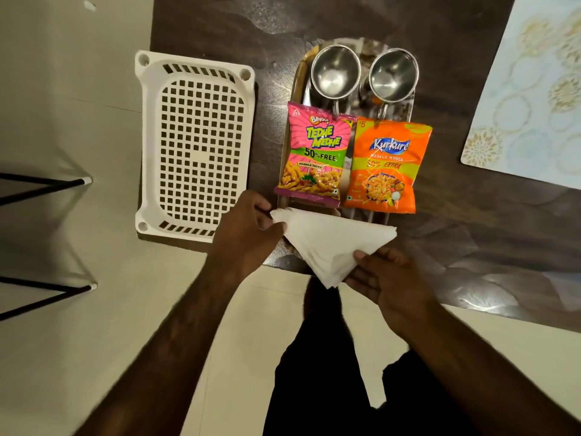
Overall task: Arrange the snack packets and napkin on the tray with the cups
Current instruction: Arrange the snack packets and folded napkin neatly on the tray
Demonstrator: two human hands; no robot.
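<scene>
Both hands pinch the folded white napkin (330, 243): left hand (248, 234) on its left corner, right hand (390, 278) on its lower tip, at the tray's (298, 80) lower edge. The pink packet (314, 155) and orange packet (385, 166) already lie mid-frame below two steel cups (336, 72). Only seating the napkin seems left.

pink packet (314, 155) "Bingo Tedhe Medhe, 50% FREE"; orange packet (387, 166) "Kurkure"
</scene>
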